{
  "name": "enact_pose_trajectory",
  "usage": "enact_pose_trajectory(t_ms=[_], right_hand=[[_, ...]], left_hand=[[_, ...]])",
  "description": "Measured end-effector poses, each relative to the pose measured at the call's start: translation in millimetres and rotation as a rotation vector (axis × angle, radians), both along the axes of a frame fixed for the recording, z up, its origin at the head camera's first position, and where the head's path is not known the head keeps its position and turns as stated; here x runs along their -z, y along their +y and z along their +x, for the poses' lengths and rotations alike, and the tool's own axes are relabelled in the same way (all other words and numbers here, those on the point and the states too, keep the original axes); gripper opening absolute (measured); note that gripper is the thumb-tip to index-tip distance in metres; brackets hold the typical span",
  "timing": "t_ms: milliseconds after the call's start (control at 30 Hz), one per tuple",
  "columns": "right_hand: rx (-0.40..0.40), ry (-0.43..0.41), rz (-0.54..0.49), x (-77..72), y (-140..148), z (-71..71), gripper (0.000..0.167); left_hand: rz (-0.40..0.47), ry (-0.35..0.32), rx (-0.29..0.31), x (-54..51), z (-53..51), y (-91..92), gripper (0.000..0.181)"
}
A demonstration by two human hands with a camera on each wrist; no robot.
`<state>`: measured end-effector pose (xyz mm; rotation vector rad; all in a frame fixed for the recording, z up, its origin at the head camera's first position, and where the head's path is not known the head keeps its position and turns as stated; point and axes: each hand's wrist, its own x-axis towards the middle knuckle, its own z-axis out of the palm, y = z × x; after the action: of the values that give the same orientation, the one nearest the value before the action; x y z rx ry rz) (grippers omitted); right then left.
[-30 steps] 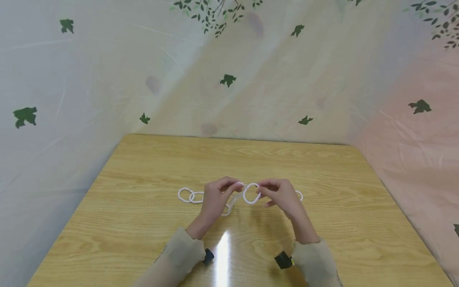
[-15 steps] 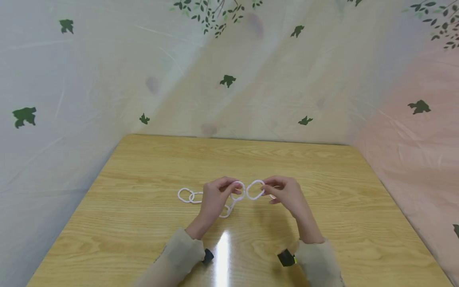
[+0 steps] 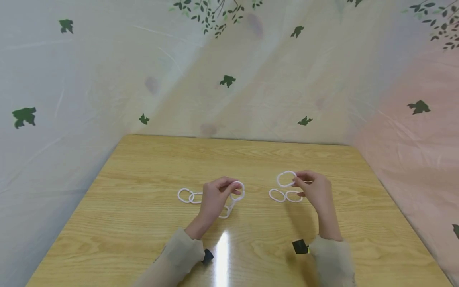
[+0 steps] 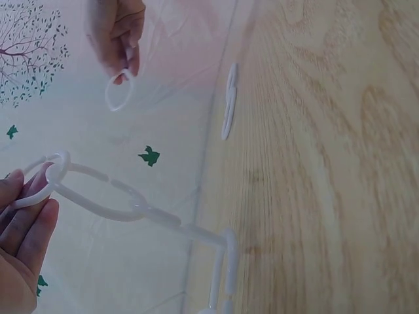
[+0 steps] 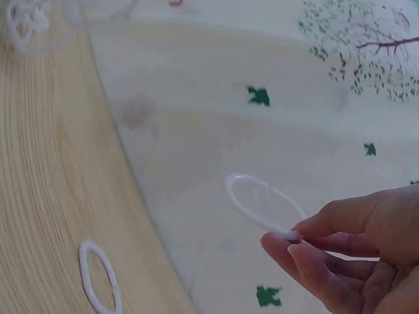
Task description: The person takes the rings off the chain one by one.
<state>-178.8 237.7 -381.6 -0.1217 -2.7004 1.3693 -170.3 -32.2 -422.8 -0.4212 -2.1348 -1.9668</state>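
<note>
My left hand [image 3: 214,198] pinches the end link of a white plastic chain [image 4: 98,208] between thumb and fingers. From there the chain slopes down to the table, and part of it is hidden behind the hand in the head view. Its far end [image 3: 185,195] lies on the table to the left. To the right, my right hand [image 3: 318,192] holds a single white chain link [image 3: 286,179] by its edge, raised above the table and apart from the chain. In the right wrist view, thumb and fingertips pinch this link [image 5: 262,206].
Beneath the right hand, two white links [image 3: 277,195] lie side by side on the wooden table [image 3: 229,159]; whether they are joined cannot be told. A printed cloth backdrop [image 3: 258,99] stands behind the table and along both sides.
My right hand has drawn its link away from the chain's end and moved right and slightly farther back, uncovering two links on the table. My left hand stays nearly still.
</note>
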Motion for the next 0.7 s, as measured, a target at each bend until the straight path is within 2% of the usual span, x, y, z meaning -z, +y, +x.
enact_pose_trajectory(t_ms=[167, 400, 533, 700], right_hand=[[0.063, -0.016, 0.048, 5.1, 19.1, -2.3, 0.024], [0.152, -0.057, 0.114, 25.0, 44.5, -5.8, 0.025], [0.208, -0.105, 0.145, 34.4, 56.1, -6.4, 0.025], [0.235, -0.206, 0.212, 38.0, 66.9, -7.3, 0.028]], left_hand=[[0.001, -0.007, -0.001, 0.1, 0.3, 0.2, 0.011], [-0.012, -0.025, -0.006, 0.8, 1.1, 0.2, 0.011], [-0.017, -0.025, -0.012, 1.7, 1.9, 0.9, 0.011], [-0.04, -0.016, -0.009, 2.8, 1.2, 2.2, 0.011]])
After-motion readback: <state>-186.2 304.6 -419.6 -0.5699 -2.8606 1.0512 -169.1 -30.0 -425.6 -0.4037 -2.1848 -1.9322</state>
